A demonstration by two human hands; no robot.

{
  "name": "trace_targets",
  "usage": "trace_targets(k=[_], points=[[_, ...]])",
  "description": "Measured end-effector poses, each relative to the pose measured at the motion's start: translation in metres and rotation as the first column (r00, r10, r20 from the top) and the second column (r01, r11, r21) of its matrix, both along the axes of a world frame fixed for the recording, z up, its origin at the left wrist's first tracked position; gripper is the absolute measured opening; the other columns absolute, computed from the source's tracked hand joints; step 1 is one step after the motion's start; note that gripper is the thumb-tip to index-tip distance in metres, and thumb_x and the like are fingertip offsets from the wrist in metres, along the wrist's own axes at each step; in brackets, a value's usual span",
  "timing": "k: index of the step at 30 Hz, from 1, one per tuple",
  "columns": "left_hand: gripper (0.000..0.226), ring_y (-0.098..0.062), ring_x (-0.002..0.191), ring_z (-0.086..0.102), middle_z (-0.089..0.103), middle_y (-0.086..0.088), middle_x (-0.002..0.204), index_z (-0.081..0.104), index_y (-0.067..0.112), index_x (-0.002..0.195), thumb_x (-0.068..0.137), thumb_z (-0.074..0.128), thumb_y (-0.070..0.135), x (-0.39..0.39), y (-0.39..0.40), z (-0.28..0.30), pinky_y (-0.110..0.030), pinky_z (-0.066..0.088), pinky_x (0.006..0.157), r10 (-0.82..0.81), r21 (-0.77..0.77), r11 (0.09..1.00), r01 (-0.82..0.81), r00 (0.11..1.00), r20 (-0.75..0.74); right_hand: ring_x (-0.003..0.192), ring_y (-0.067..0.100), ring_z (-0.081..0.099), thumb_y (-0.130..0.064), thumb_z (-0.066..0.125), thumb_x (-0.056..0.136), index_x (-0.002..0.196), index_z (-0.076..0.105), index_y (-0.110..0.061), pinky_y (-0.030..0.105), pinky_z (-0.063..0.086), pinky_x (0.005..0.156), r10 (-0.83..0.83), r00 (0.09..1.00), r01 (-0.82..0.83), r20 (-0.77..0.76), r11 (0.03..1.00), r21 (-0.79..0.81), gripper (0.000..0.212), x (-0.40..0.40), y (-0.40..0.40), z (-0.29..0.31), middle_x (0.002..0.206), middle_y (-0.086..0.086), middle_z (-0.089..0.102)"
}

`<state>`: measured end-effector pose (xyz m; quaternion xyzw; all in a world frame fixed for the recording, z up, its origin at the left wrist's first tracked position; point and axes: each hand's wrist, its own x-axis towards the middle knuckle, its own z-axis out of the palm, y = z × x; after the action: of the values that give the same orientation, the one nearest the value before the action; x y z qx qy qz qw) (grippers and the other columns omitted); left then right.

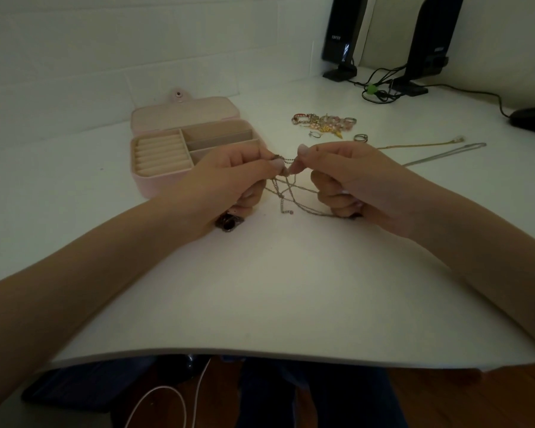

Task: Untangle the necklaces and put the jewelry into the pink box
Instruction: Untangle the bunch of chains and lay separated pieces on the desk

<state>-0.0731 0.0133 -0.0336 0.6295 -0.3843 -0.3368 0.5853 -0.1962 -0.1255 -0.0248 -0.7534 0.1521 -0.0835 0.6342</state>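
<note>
— What's the biggest thing in view?

— The white table (291, 288). Everything sits on it, and I'll place things against the pink box (179, 149), which stands open toward the far left with its lid laid back and its cream compartments showing.

— And behind, to the right of the box?

— Two black speakers (343, 35) at the far right corner, with dark cables (380, 84) trailing beside them.

— Where are the hands?

— Just in front and right of the box, raised slightly over the table. The left hand (229, 180) pinches a beaded stretch of the tangled necklaces (286, 189) between thumb and fingertip; the right hand (352, 183) pinches the same stretch close by, its lower fingers curled round more strands. The chains hang crossed between them.

— Other jewelry?

— A pile of bracelets and rings (325, 122) right of the box; beyond it, farther right, a gold chain (420, 145) and a silver chain (445, 154) lie stretched out. A dark pendant (229, 223) rests below the left hand.
</note>
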Motion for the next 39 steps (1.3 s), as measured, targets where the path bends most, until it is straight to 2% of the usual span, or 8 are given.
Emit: trace_targets(k=[5,9,14,23,30,32,36,39], points=[[0.012,-0.01,0.038,0.022,0.032,0.006,0.043,0.063,0.011,0.077,0.082,0.066,0.021,-0.001,0.002,-0.002,-0.017,0.02,0.038,-0.006,0.019,1.0,0.003,0.987,0.163,0.041,0.01,0.019,-0.042,0.069,0.078,0.084,0.067,-0.019,0.02,0.016,0.041,-0.035,0.998,0.04,0.044,0.991,-0.127,0.024,0.001,0.004,0.0,0.047,-0.007,0.027],[0.019,-0.011,0.039,0.025,0.039,0.008,0.042,0.061,0.019,0.063,0.077,0.075,0.021,-0.003,0.002,-0.004,-0.017,0.02,0.039,0.005,0.048,0.999,-0.022,0.941,0.338,0.045,0.015,0.018,-0.036,0.076,0.075,0.077,0.07,-0.017,0.029,0.013,0.048,-0.02,0.996,0.038,0.088,0.977,-0.21,0.02,0.002,0.006,-0.002,0.046,-0.002,0.032],[0.02,-0.004,0.048,0.048,0.062,0.005,0.052,0.062,0.014,0.066,0.073,0.08,0.019,-0.004,0.001,-0.006,-0.012,0.034,0.048,0.065,0.024,0.996,-0.085,0.891,0.448,0.041,0.008,0.019,-0.027,0.072,0.083,0.076,0.068,-0.007,0.015,0.018,0.041,-0.01,0.991,0.058,0.132,0.927,-0.37,0.021,0.002,0.008,-0.003,0.046,0.0,0.034],[0.021,-0.007,0.032,0.043,0.061,0.006,0.053,0.061,0.027,0.066,0.085,0.068,0.022,-0.009,0.001,-0.002,-0.015,0.033,0.034,0.136,0.074,0.983,-0.169,0.934,0.33,0.054,-0.002,0.047,-0.025,0.06,0.092,0.08,0.059,-0.02,0.016,0.044,0.05,-0.03,0.996,0.053,0.087,0.957,-0.287,0.013,0.003,0.005,-0.005,0.06,-0.016,0.052],[0.022,-0.011,0.035,0.042,0.06,0.006,0.052,0.06,0.024,0.068,0.086,0.063,0.012,-0.009,0.003,0.001,-0.015,0.032,0.035,0.068,0.101,0.989,-0.109,0.935,0.348,0.078,0.02,0.049,-0.019,0.054,0.096,0.08,0.057,-0.018,0.023,0.041,0.061,0.04,0.998,-0.034,0.045,0.992,-0.121,0.016,0.005,0.004,-0.009,0.083,0.005,0.056],[0.022,-0.012,0.036,0.042,0.059,0.006,0.05,0.06,0.024,0.068,0.087,0.063,0.012,-0.008,0.003,0.0,-0.016,0.032,0.035,0.066,0.104,0.989,-0.106,0.941,0.332,0.075,0.013,0.052,-0.018,0.053,0.096,0.08,0.057,-0.017,0.024,0.04,0.063,0.043,0.998,-0.038,0.045,0.994,-0.099,0.016,0.005,0.005,-0.008,0.083,0.004,0.057],[0.023,-0.011,0.034,0.041,0.056,0.005,0.048,0.06,0.021,0.068,0.087,0.063,0.008,-0.006,0.003,-0.001,-0.014,0.031,0.035,0.063,0.082,0.992,-0.092,0.95,0.306,0.072,0.005,0.05,-0.025,0.049,0.098,0.083,0.055,-0.022,0.025,0.04,0.071,-0.008,1.0,0.015,0.025,0.95,-0.312,0.017,0.006,0.007,-0.009,0.086,0.0,0.059],[0.025,-0.01,0.035,0.041,0.057,0.0,0.054,0.061,0.022,0.067,0.086,0.062,0.007,-0.006,0.002,-0.001,-0.013,0.031,0.034,0.038,0.09,0.993,-0.07,0.947,0.318,0.067,0.007,0.041,-0.025,0.048,0.099,0.083,0.054,-0.022,0.023,0.033,0.063,-0.001,0.997,0.027,0.075,0.94,-0.339,0.017,0.006,0.009,-0.008,0.081,-0.004,0.053]])
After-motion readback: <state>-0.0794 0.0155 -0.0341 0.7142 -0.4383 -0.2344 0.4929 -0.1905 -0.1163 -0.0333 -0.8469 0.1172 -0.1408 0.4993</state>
